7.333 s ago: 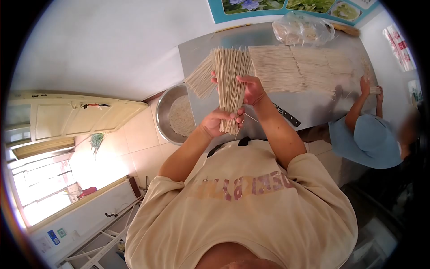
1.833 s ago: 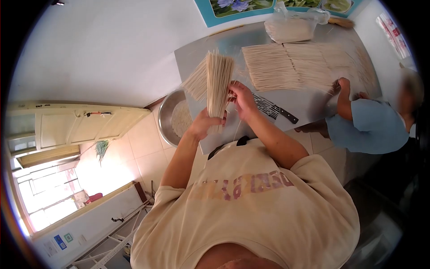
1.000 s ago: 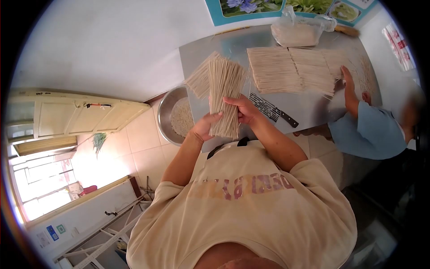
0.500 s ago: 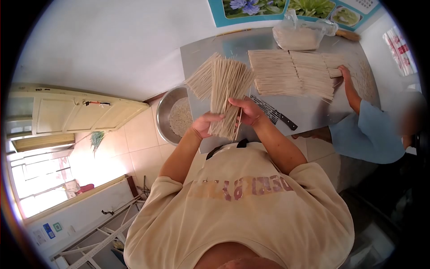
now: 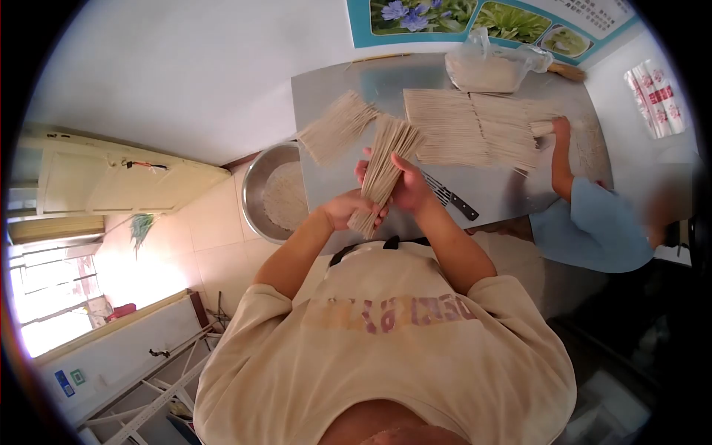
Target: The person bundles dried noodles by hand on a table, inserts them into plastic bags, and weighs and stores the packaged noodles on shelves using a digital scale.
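Observation:
A thick bundle of thin beige noodle-like sticks (image 5: 385, 165) is held over the table's front edge, its top leaning right. My left hand (image 5: 352, 211) is wrapped round its lower end. Higher up, my right hand (image 5: 408, 184) grips the bundle, with the thumb in front and fingertips showing on its left side. Behind it to the left lies a loose fanned pile of the same sticks (image 5: 335, 127). Long rows of sticks (image 5: 445, 126) cover the table to the right. A knife with a black handle (image 5: 464, 208) and a patterned blade lies just right of my right hand.
The grey metal table (image 5: 393, 76) bears a clear plastic bag (image 5: 483, 73) and a brush (image 5: 567, 71) at the back. A metal bowl (image 5: 251, 194) with pale pieces stands left of the table. At the right, a co-worker in blue (image 5: 593, 230) touches sticks with one hand.
The bundle has become narrower and tilts further right. My left hand has closed round its lower end, and the fanned pile behind shows more fully. The co-worker's hand remains at the sticks.

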A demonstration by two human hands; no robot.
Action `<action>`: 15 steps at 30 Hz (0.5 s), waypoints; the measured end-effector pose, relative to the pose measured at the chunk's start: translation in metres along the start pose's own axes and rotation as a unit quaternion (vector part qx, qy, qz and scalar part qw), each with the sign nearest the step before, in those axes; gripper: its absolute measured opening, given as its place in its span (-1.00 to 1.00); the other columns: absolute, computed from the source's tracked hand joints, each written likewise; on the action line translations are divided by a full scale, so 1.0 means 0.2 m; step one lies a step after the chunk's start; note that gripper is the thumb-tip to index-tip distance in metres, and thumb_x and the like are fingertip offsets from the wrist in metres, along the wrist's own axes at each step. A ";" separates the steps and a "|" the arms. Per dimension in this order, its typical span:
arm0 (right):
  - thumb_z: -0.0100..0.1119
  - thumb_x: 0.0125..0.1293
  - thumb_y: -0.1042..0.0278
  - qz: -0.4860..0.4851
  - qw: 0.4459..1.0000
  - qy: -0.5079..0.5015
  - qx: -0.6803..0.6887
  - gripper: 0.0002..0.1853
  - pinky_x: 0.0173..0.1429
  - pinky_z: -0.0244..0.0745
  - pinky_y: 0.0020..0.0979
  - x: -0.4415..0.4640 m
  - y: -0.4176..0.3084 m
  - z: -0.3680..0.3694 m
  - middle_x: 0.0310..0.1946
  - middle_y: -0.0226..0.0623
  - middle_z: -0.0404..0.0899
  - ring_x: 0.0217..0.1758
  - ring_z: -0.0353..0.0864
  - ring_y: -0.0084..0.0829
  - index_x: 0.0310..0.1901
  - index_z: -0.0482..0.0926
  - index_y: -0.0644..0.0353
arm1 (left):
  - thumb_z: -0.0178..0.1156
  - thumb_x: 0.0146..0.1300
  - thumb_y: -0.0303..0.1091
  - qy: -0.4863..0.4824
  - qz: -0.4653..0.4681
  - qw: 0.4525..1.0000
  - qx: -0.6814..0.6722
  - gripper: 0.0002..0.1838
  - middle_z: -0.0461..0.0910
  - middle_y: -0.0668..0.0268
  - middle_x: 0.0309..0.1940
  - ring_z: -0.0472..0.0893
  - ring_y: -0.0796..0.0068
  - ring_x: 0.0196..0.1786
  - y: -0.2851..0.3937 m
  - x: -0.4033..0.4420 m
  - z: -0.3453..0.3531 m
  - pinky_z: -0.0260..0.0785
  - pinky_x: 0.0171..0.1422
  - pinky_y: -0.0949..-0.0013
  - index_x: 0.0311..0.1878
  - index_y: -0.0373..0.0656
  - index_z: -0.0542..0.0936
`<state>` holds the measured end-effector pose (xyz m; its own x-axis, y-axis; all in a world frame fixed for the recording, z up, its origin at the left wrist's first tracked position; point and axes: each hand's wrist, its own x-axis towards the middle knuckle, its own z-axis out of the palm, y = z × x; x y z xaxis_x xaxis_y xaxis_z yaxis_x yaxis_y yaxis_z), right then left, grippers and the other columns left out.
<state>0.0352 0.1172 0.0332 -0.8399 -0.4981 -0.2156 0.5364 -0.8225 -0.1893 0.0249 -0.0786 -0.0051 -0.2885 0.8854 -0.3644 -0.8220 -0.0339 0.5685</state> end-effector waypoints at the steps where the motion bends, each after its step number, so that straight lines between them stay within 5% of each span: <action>1: 0.33 0.34 0.19 0.004 1.000 0.006 -0.003 -0.42 0.25 0.56 -0.10 0.01 0.00 -0.05 -0.09 -0.09 0.61 0.01 0.63 -0.17 0.30 0.40 0.27 | 0.25 0.37 -0.08 -0.064 -0.005 0.997 -0.041 -0.47 0.62 0.13 -0.03 0.67 0.26 -0.13 -0.01 0.01 0.00 0.57 0.02 0.19 0.24 -0.25 0.47; 5: 0.30 0.28 0.43 -0.035 0.985 0.158 -0.057 -0.59 0.03 0.63 -0.13 0.12 -0.05 -0.17 -0.29 -0.16 0.58 -0.18 0.64 -0.19 0.13 0.44 0.21 | -0.07 0.46 0.27 0.001 -0.045 0.982 -0.183 -0.20 0.51 -0.01 0.27 0.60 0.09 0.18 -0.01 0.03 0.00 0.45 0.29 0.04 0.43 -0.31 0.34; 7: 0.29 0.24 0.52 -0.152 0.962 0.212 -0.084 -0.61 0.00 0.64 -0.15 0.13 -0.08 -0.15 -0.31 -0.17 0.57 -0.24 0.64 -0.23 0.10 0.45 0.22 | -0.30 0.44 0.43 -0.002 0.048 0.926 -0.374 -0.03 0.35 -0.04 0.45 0.40 0.02 0.44 -0.09 0.09 -0.13 0.22 0.50 -0.07 0.52 -0.34 0.22; 9: 0.29 0.19 0.59 -0.212 0.949 0.210 -0.100 -0.60 -0.03 0.63 -0.19 0.14 -0.08 -0.10 -0.31 -0.20 0.56 -0.26 0.63 -0.25 0.07 0.45 0.24 | -0.32 0.46 0.39 0.065 0.098 0.919 -0.375 -0.06 0.37 -0.01 0.43 0.35 0.03 0.46 -0.14 0.10 -0.12 0.14 0.55 -0.08 0.48 -0.35 0.27; 11: 0.29 0.19 0.60 -0.301 0.911 0.237 -0.156 -0.65 0.00 0.62 -0.19 0.13 -0.03 -0.05 -0.33 -0.23 0.57 -0.23 0.63 -0.26 0.02 0.51 0.23 | -0.36 0.49 0.33 0.184 0.188 0.855 -0.447 -0.12 0.34 0.00 0.45 0.38 0.03 0.44 -0.18 0.13 -0.11 0.16 0.53 -0.08 0.50 -0.31 0.23; 15: 0.32 0.14 0.64 -0.266 0.928 0.209 -0.155 -0.62 -0.06 0.60 -0.22 0.17 0.10 -0.07 -0.31 -0.23 0.58 -0.24 0.64 -0.25 0.01 0.51 0.24 | -0.38 0.51 0.26 0.187 0.202 0.863 -0.425 -0.16 0.31 -0.01 0.46 0.37 0.03 0.44 -0.12 0.16 -0.05 0.14 0.53 -0.12 0.53 -0.29 0.16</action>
<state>0.0184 0.0871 0.0084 -0.9220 0.1596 -0.3527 0.1067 -0.7710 -0.6278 0.0314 -0.0533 -0.0381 -0.6432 0.5162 -0.5655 -0.6349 -0.7724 0.0170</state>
